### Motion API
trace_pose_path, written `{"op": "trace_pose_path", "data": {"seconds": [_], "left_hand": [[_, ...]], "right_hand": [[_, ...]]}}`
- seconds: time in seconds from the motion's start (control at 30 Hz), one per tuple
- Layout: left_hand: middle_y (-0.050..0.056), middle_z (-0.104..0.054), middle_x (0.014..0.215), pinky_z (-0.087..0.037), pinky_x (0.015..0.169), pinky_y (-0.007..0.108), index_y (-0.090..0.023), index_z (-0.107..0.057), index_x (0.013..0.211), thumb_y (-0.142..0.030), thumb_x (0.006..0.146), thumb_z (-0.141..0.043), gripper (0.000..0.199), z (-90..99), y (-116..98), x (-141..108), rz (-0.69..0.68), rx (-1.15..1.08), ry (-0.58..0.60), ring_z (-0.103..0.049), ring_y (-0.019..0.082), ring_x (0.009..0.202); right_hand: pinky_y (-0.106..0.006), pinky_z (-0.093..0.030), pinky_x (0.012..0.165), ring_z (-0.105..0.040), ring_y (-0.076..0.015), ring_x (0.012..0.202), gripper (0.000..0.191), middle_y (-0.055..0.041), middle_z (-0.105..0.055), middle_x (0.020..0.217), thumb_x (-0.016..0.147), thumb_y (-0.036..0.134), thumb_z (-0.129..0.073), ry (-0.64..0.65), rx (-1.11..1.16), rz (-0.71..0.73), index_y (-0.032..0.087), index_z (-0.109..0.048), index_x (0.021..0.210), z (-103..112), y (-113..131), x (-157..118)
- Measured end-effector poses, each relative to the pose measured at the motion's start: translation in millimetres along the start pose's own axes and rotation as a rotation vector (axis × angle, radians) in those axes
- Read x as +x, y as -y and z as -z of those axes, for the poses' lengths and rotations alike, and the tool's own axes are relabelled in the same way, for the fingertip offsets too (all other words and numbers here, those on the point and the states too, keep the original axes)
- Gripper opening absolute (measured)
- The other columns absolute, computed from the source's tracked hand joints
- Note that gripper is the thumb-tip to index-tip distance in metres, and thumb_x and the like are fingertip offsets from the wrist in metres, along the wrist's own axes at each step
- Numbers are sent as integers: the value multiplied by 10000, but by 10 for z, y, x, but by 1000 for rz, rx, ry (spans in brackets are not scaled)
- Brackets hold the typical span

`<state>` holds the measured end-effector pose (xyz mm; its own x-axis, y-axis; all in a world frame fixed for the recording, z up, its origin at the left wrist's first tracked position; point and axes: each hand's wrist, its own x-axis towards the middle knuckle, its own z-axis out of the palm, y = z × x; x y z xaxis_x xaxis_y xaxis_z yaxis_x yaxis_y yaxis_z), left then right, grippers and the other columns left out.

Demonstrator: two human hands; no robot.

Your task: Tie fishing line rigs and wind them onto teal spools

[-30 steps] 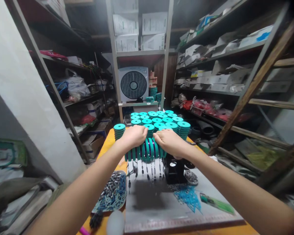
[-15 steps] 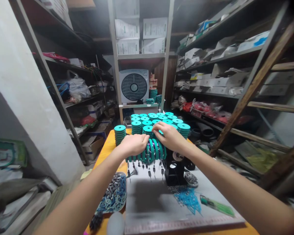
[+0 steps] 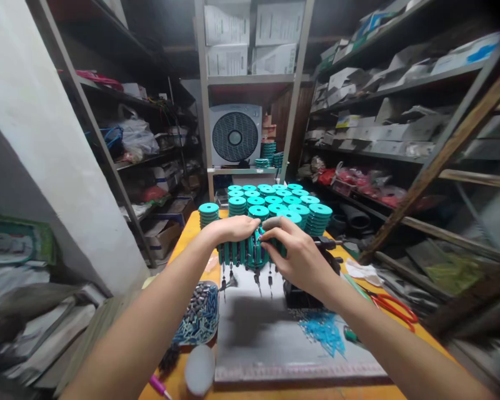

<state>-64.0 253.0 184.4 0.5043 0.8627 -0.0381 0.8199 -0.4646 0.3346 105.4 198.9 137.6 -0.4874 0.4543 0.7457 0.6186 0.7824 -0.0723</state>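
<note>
A row of teal foam spools sits on edge, with small dark weights dangling below it on thin lines. My left hand lies over the top of this row, fingers pressed together; what they grip is hidden. From the right, my right hand meets the row with its thumb and finger pinched close to one spool, on something too small to name. Behind the right wrist is a black machine, partly covered. Many more teal spools stand stacked flat just beyond my hands.
A tray of small grey and blue pieces lies left of the white board. On the board is a pile of blue slivers. Orange-handled scissors lie at right, a white round-topped object in front. Shelves and a fan stand behind.
My right hand has come down from above the spools to pinch at the row. My left hand stays on top of it. The view has shifted, bringing the scissors into sight.
</note>
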Motion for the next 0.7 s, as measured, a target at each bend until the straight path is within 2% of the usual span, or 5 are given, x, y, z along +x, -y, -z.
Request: {"op": "trace_pose_path", "data": {"seconds": [0.13,0.27,0.43,0.53,0.7], "left_hand": [[87,-634,1148,-473,917,467,-149,-620,1077,-381,923,-515,298,15,27,20,-14,-36,17,-602,233,1046],[86,-630,1159,-476,914,464,-154,-620,1081,-378,919,-523,294,-8,42,28,-6,-57,6,-602,235,1045],[91,-611,1195,-475,915,478,-154,-605,1120,-363,909,-544,303,-18,50,47,-2,-67,-7,-592,246,1068],[93,-609,1202,-472,920,481,-155,-603,1126,-366,909,-543,308,-16,46,51,2,-64,-10,-590,247,1074],[92,-617,1186,-482,907,468,-156,-606,1119,-370,914,-534,305,-12,26,29,13,-25,-24,-601,237,1050]], "right_hand": [[-399,-540,766,-581,-238,875,81,-106,-566,919,821,72,-554,-27,-40,16,148,-580,823,-33,-1,77],[-429,-538,759,-569,-273,891,125,-150,-564,896,841,45,-490,-27,-134,108,106,-594,807,-41,10,80],[-479,-520,813,-561,-288,885,194,-132,-573,838,896,64,-432,44,-242,253,96,-622,885,28,-24,4],[-488,-509,847,-562,-288,924,174,-133,-574,874,915,89,-432,37,-262,275,106,-605,925,61,-80,-8],[-389,-533,798,-564,-226,936,93,-118,-543,978,915,122,-458,41,-7,217,155,-543,931,69,-160,72]]}}
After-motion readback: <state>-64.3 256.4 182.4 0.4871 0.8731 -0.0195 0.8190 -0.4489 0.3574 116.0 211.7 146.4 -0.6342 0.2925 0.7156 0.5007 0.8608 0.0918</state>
